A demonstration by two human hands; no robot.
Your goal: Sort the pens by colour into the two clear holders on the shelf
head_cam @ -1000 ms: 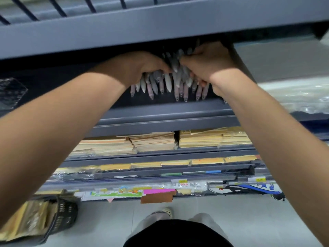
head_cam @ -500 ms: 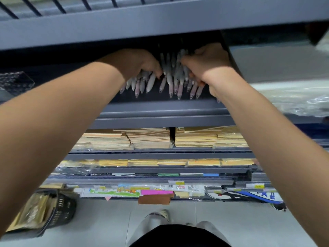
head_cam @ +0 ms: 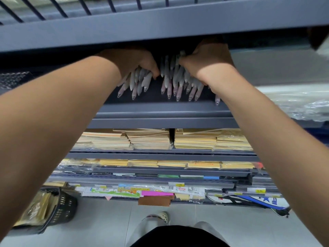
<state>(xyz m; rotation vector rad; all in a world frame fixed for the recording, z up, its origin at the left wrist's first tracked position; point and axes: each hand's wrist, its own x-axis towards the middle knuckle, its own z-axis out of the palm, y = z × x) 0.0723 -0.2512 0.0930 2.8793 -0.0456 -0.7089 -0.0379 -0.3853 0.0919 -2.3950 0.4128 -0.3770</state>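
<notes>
Both my hands reach into the dark shelf bay under the upper grey shelf. My left hand [head_cam: 135, 62] grips a bundle of pale translucent pens [head_cam: 138, 82] whose tips fan out toward me. My right hand [head_cam: 208, 58] holds a second, larger bundle of pens [head_cam: 178, 82], some with a pinkish tint near the tip. One stray pen [head_cam: 217, 100] pokes out below my right wrist. The two bundles are apart, with a dark gap between them. The clear holders are hidden behind my hands and the upper shelf.
The grey shelf edge [head_cam: 160, 113] runs just below the pens. Lower shelves hold stacks of tan envelopes [head_cam: 195, 139]. A black basket [head_cam: 60, 209] stands on the floor at left. A plastic-wrapped sheet stack [head_cam: 293, 102] lies on the shelf at right.
The two bundles have drawn apart: my left hand has pulled its pens to the left, opening a gap. Both hands sit slightly deeper under the upper shelf.
</notes>
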